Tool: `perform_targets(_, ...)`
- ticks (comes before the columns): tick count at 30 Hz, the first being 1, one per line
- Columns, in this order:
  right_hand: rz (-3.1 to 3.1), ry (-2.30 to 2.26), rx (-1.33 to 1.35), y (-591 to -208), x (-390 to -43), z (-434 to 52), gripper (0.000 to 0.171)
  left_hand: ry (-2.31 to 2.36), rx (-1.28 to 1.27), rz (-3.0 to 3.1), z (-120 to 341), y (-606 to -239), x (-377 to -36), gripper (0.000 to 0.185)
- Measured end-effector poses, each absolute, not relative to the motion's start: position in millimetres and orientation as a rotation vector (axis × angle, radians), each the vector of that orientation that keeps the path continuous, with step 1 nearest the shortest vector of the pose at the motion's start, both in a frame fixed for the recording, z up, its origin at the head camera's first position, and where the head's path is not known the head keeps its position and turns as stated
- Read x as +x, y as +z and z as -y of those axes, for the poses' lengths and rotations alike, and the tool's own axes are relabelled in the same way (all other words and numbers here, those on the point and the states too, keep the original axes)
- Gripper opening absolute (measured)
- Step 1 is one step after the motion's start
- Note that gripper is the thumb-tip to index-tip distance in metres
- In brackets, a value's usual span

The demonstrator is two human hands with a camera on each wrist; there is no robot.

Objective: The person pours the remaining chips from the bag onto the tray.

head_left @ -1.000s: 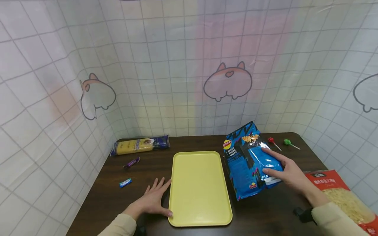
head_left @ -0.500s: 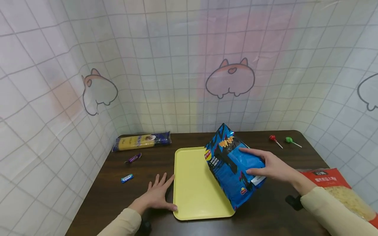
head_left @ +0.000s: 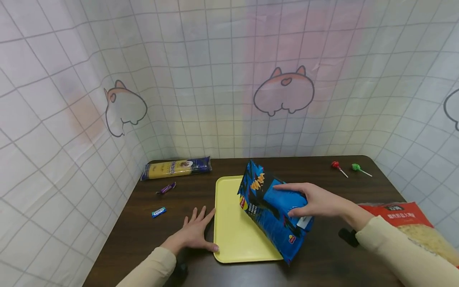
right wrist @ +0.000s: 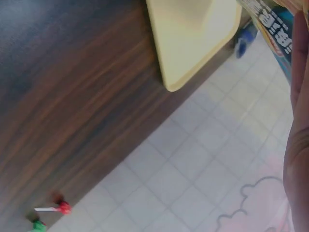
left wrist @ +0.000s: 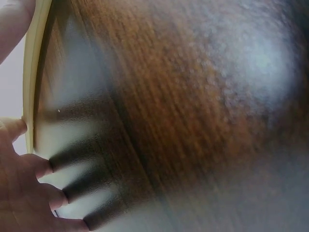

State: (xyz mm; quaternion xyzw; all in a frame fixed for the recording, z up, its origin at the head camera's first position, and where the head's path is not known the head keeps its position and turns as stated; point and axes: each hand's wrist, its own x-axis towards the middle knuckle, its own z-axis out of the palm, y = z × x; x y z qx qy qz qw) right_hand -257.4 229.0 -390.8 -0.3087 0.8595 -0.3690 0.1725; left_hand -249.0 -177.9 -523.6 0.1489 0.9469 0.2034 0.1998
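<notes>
My right hand (head_left: 315, 201) grips a blue bag of chips (head_left: 272, 215) by its right side, thumb and fingers apart across the packaging. The bag hangs tilted over the right part of a yellow tray (head_left: 227, 223), hiding much of that side. In the right wrist view only a corner of the chip bag (right wrist: 276, 31) and part of the tray (right wrist: 193, 43) show. My left hand (head_left: 193, 233) lies with fingers spread at the tray's left edge, thumb on its rim. The left wrist view shows those fingers (left wrist: 36, 164) against the tabletop beside the tray rim (left wrist: 30, 77).
Along the back left lies a spaghetti packet (head_left: 177, 167). A purple-wrapped candy (head_left: 166, 188) and a small blue packet (head_left: 159, 212) lie left of the tray. A red lollipop (head_left: 336, 165) and a green lollipop (head_left: 356, 167) sit back right; a red pasta bag (head_left: 405, 217) is at the right edge.
My right hand has carried the chip bag leftward from beside the tray to over its right part, and the bag has tilted further. My left hand has stayed at the tray's edge.
</notes>
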Motion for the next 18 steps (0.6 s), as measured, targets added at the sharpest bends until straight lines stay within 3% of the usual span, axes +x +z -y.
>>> perform_targets(18, -2.534, -0.812, -0.914, -371.0, -265.4, -214.2, 0.071, 0.531, 0.390, -2.640, 173.9, -519.5, -249.6, 0.123)
